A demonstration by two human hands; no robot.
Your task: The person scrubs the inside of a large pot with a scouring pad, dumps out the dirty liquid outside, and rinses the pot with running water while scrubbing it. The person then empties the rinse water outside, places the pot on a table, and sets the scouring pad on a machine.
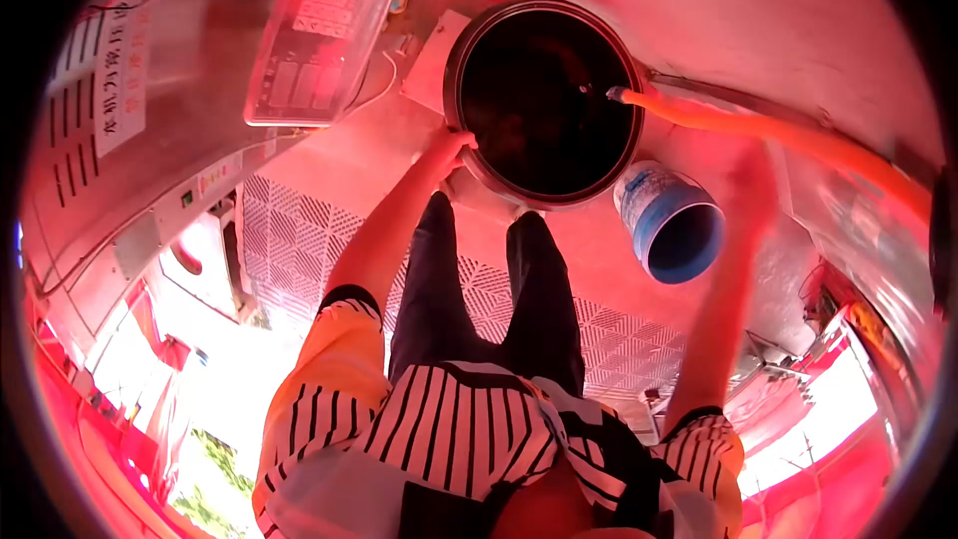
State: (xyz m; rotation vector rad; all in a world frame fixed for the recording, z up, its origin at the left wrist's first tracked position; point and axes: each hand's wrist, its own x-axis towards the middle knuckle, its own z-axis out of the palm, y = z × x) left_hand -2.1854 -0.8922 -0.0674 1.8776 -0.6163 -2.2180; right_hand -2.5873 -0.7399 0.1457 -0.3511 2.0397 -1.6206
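Observation:
A large round barrel [455, 90] with a dark inside stands ahead of my feet. My left hand [451, 152] grips its near left rim, with the fingers closed over the edge. An orange hose [798, 140] comes in from the right, and its end hangs over the barrel's opening. To the right of the barrel, a blue and white bucket [654, 202] is tilted with its dark mouth toward me. My right hand [750, 185] is just right of this bucket and below the hose. Motion smears its fingers, so whether it touches or holds anything is unclear.
A clear plastic box [314, 45] with pale items sits at the upper left. Beside it stands a metal cabinet [150, 120] with printed labels. Patterned mats [299, 235] cover part of the floor. A metal wall [798, 20] closes off the right side.

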